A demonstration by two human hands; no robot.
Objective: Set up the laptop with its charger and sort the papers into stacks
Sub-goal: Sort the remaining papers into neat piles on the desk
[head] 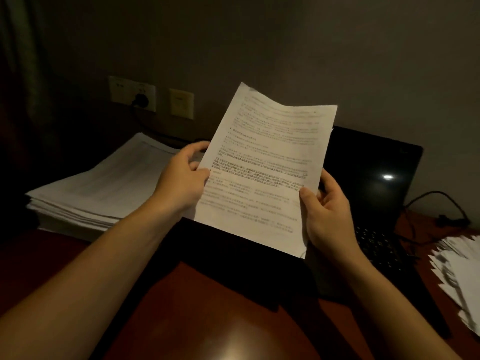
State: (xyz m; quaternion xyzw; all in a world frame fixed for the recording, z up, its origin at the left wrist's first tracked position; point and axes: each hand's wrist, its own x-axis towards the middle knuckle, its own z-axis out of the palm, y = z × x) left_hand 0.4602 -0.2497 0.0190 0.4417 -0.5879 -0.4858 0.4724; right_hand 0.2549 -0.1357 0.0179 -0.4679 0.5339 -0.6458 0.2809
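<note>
I hold a thin sheaf of printed papers (262, 165) upright in front of me, above the desk. My left hand (181, 178) pinches its left edge, thumb on the front. My right hand (327, 211) grips the right edge lower down, thumb on the printed side. Behind the sheets stands an open black laptop (374, 172), its dark screen showing a light glare; part of its keyboard (376, 245) shows under my right wrist. A black charger cable (431, 201) runs at the laptop's right side. A tall stack of papers (104, 188) lies on the left.
A fanned, loose pile of papers (459, 276) lies at the right edge. On the wall are a socket panel (132, 93) with a black plug in it and a yellowish plate (181, 103). The reddish-brown desk (213, 320) shows near me. The room is dim.
</note>
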